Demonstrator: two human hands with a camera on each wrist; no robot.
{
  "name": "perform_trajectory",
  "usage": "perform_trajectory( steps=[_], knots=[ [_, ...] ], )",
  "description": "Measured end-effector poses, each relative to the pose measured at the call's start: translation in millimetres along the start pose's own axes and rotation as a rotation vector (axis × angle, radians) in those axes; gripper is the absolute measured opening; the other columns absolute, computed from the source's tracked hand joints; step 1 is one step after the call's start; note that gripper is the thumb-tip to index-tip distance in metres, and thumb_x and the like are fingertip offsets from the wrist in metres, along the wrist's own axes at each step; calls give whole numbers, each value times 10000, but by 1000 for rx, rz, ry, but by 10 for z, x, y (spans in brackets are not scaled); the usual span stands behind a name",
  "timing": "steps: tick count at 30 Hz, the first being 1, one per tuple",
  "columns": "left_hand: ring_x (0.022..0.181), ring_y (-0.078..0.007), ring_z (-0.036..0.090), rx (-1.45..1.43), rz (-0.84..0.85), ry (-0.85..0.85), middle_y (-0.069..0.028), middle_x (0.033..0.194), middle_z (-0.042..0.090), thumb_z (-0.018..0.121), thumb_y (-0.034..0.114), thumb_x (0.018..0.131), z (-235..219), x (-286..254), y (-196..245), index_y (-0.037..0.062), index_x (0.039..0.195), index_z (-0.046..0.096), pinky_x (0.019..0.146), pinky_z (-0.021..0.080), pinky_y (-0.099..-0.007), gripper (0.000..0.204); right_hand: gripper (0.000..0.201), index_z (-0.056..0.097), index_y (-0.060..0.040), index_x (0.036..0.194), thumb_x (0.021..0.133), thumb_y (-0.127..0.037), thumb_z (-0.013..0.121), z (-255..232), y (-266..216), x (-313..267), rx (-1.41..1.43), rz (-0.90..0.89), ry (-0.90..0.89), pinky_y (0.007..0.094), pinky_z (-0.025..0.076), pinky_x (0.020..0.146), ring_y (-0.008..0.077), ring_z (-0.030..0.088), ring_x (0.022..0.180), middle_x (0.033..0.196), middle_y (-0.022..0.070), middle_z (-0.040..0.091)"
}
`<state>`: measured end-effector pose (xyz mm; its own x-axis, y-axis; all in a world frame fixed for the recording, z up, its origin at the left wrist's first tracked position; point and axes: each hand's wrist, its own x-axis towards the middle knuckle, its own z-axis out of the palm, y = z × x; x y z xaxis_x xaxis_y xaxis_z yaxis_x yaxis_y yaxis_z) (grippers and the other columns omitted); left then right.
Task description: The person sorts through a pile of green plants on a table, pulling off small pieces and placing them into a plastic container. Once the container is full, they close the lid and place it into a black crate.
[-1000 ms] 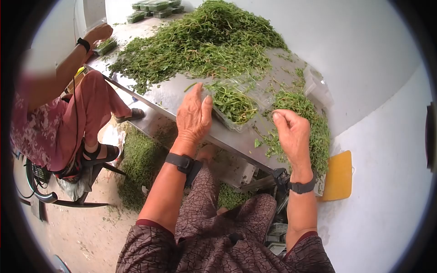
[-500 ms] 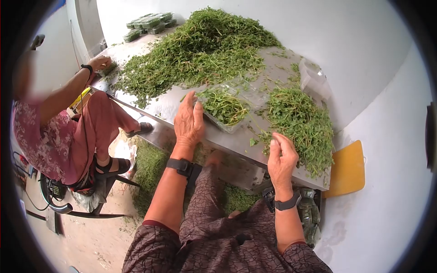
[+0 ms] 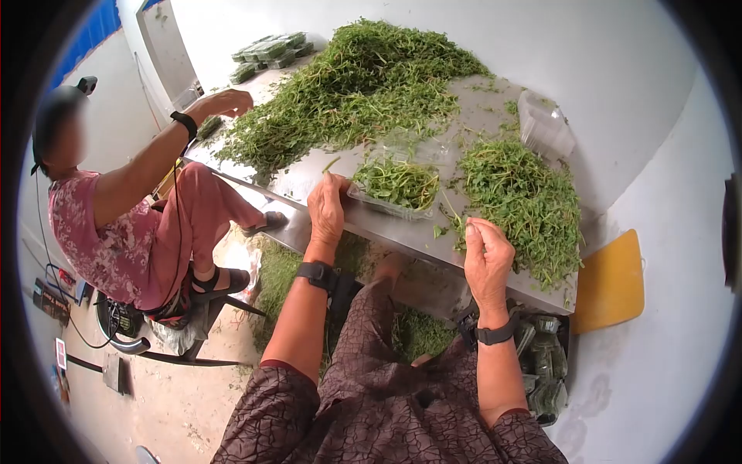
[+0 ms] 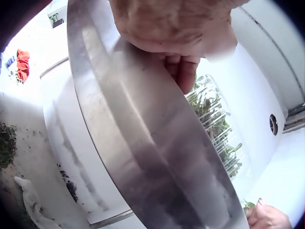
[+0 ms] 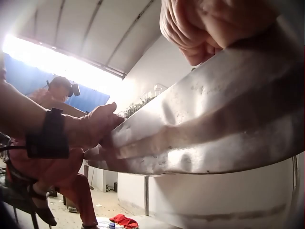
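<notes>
A clear tray of cut greens (image 3: 396, 185) lies near the table's front edge. Beside its left end is my left hand (image 3: 327, 209), fingers loosely bent and touching or nearly touching the tray wall; in the left wrist view the fingertips (image 4: 183, 71) are close to the tray (image 4: 217, 124). My right hand (image 3: 488, 261) hovers at the table edge, left of a smaller heap of greens (image 3: 525, 209). Its fingers bend toward the thumb, also in the right wrist view (image 5: 214, 28); whether a stem is between them I cannot tell.
A large heap of greens (image 3: 371, 85) covers the back of the metal table (image 3: 410, 232). Packed trays (image 3: 270, 52) are stacked at the back left, empty clear trays (image 3: 545, 124) at the right. Another person (image 3: 116, 224) sits at the left, reaching over the table. A yellow board (image 3: 610, 282) is at the right.
My left hand's fingers have bent in closer to the tray's left end. My right hand has dropped toward the table edge. The seated person's arm has reached further over the greens. The head view has shifted.
</notes>
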<state>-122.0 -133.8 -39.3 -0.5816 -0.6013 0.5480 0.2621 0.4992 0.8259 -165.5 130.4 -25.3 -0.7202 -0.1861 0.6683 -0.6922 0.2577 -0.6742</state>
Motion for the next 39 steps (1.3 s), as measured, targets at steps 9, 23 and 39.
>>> perform_trajectory(
  steps=[9, 23, 39],
  knots=[
    [618, -186, 462, 46, 82, -59, -82, 653, 549, 361, 341, 978, -41, 29, 19, -34, 738, 576, 630, 397, -315, 495, 176, 645, 57, 916, 891, -101, 572, -8, 25, -6, 62, 34, -6, 344, 503, 709, 279, 643, 827, 921, 160, 674],
    [564, -67, 347, 8, -134, -263, 20, 539, 384, 601, 318, 880, -87, 121, 54, 20, 615, 480, 509, 307, -272, 417, 151, 651, 60, 886, 863, -79, 594, 0, 1, -7, 28, 17, -29, 349, 510, 730, 281, 648, 843, 926, 163, 676],
    [539, -64, 440, -220, -246, -412, 18, 548, 529, 577, 342, 906, -149, 108, 79, 6, 645, 617, 527, 356, -246, 427, 129, 651, 59, 893, 839, -41, 590, -1, 3, -5, 4, 21, -38, 351, 508, 740, 287, 647, 841, 927, 168, 672]
  ],
)
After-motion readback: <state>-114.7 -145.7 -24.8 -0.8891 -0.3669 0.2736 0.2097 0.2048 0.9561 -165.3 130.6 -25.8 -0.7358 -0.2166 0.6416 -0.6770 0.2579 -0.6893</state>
